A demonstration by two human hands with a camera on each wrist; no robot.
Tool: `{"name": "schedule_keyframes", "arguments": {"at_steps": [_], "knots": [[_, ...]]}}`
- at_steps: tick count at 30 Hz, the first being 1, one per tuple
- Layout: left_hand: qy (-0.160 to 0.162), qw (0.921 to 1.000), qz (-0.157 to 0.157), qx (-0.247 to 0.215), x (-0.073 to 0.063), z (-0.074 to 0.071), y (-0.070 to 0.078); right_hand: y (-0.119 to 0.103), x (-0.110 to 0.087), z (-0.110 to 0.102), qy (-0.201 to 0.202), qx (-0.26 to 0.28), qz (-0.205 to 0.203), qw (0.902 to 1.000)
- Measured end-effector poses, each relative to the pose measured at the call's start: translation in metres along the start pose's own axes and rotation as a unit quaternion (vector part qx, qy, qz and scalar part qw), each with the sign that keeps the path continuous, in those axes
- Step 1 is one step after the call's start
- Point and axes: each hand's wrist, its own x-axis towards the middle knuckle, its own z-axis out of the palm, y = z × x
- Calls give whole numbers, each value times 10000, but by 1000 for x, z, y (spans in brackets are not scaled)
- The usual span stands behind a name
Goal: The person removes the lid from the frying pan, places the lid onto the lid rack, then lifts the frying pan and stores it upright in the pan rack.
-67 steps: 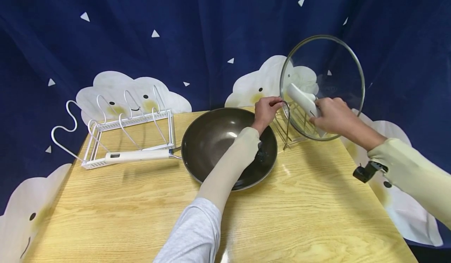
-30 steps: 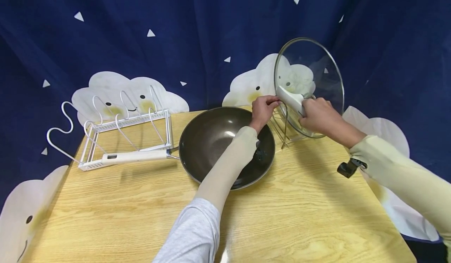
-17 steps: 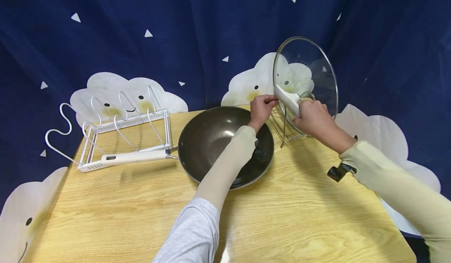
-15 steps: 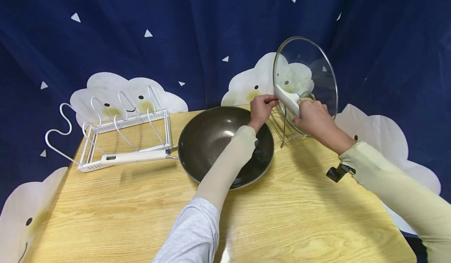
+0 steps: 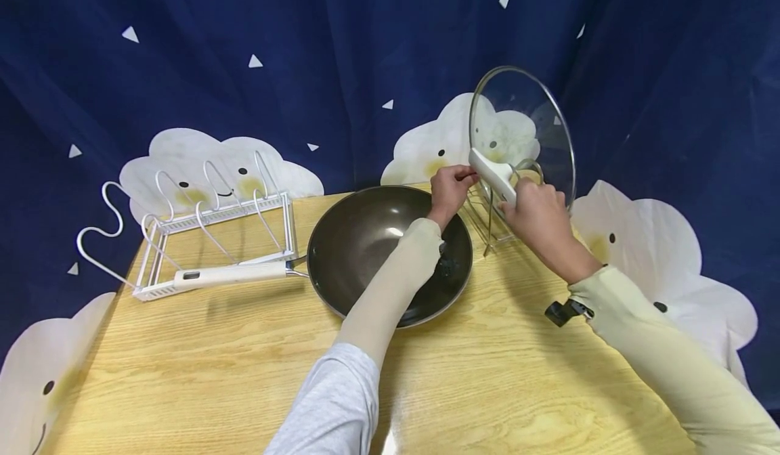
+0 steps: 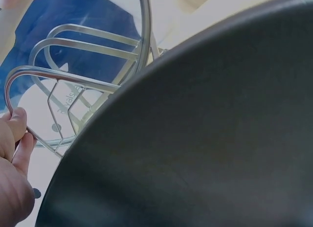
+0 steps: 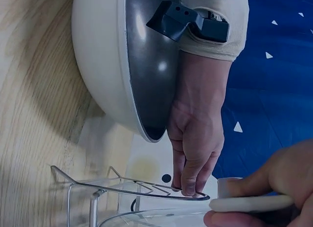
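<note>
In the head view my left hand point(image 5: 449, 191) pinches the top of a wire loop on a small metal lid rack point(image 5: 489, 225). The left wrist view shows thumb and fingers around that bent wire of the rack point(image 6: 68, 78). My right hand point(image 5: 536, 218) grips the white handle point(image 5: 492, 174) of a large, metal-rimmed glass lid point(image 5: 542, 126). Tilted on edge, the lid has its lower part at the rack's loops, partly hidden by my right hand. Seen from the right wrist, the handle point(image 7: 249, 204) lies between thumb and fingers, close to the rack's loop.
A dark wok point(image 5: 372, 238) stands left of the lid rack, under my left forearm. Its cream handle point(image 5: 237, 274) points left, in front of a white wire rack point(image 5: 286, 225). Behind the wooden table point(image 5: 244, 374) hangs a blue curtain point(image 5: 341, 49) with clouds.
My right hand has brought the lid leftward to the lid rack, and the lid has turned more edge-on. My left hand keeps its pinch on the rack.
</note>
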Motion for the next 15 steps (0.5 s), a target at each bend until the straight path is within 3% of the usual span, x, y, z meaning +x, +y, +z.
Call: {"name": "schedule_keyframes", "arguments": {"at_steps": [15], "knots": [[-39, 9999, -95, 12, -1, -2, 1, -6, -5, 7, 284, 48, 124, 9995]]}}
